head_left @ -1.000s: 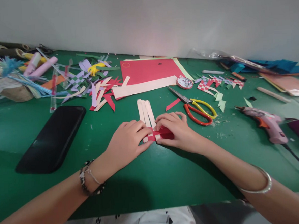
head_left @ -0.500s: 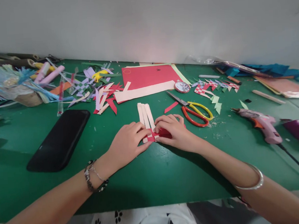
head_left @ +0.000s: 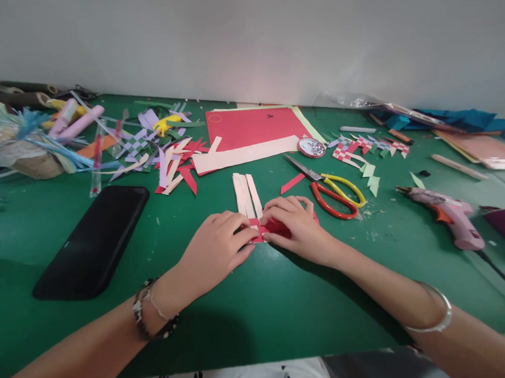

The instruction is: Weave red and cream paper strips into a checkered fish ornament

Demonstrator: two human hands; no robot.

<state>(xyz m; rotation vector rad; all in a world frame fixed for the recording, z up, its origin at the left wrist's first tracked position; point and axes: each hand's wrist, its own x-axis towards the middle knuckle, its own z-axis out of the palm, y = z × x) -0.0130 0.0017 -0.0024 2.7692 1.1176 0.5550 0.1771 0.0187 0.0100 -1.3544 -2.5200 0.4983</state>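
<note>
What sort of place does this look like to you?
Likely a paper-craft workspace: paper strips, scissors and a glue gun all lie on the green table.

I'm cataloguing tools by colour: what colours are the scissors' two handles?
One red, one yellow; the scissors show best in the head view.
</note>
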